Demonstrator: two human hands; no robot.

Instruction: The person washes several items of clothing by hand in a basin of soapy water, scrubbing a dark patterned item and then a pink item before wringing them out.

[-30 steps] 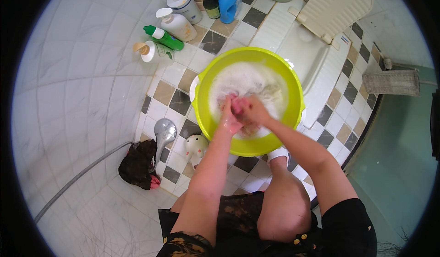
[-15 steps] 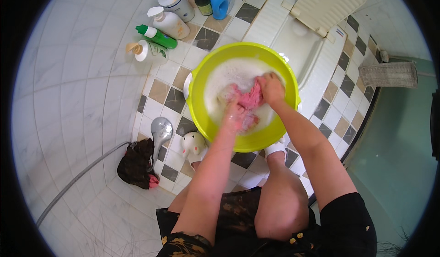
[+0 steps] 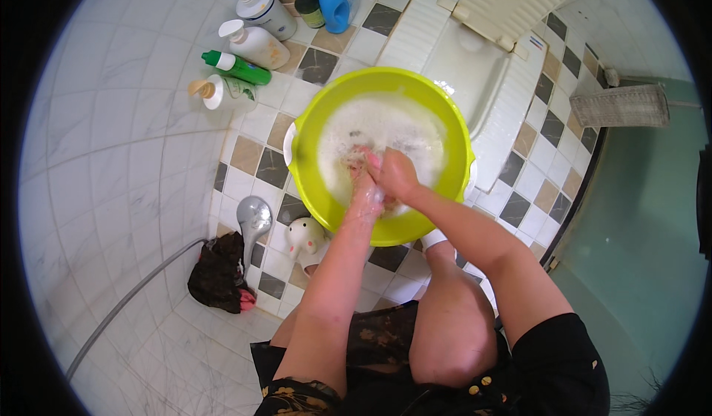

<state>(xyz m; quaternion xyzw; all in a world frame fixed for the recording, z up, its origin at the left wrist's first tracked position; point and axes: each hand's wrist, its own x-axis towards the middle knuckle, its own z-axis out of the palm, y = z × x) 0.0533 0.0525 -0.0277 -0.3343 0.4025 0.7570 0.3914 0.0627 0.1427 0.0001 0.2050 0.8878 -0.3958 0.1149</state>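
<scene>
A yellow-green basin (image 3: 304, 149) holds sudsy water (image 3: 386, 116) topped with white foam. Near its middle my two hands are close together over a wet pink cloth (image 3: 363, 153), of which only a small part shows above the suds. My left hand (image 3: 363, 182), foam on its wrist, is closed on the cloth, its fingers partly under the water. Against it my right hand (image 3: 397, 173) is closed too, gripping the cloth from the right. The rest of the cloth is hidden by foam and hands.
Several bottles (image 3: 256, 44) line the wall at upper left. A shower head (image 3: 254, 214) lies beside dark bundled cloth (image 3: 215, 273) on the left. Behind the basin is a white squat toilet (image 3: 475, 75). A grey cloth (image 3: 621, 107) hangs at right, beside a glass panel (image 3: 630, 208).
My right hand has moved left and down toward my left hand, bringing the pink cloth with it. The cloth, stretched between the hands before, is now bunched and mostly under the foam.
</scene>
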